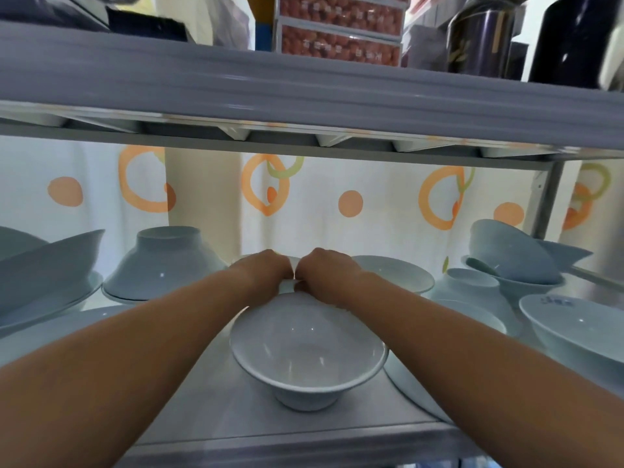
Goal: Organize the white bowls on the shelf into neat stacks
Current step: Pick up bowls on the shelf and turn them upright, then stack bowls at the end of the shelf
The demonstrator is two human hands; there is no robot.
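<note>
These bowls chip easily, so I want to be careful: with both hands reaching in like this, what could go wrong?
The forearms pass right over the upright bowl near the shelf's front edge; a nudge might tip it off. The leaning bowls at right look unstable and might slide if bumped. Both hands, left hand and right hand, pinch something small and white; what it is stays unclear.

You see white bowls [308,352] on a grey shelf [216,423]; behind them hangs a white curtain [381,184] patterned with orange rings, orange dots and green loops.
</note>
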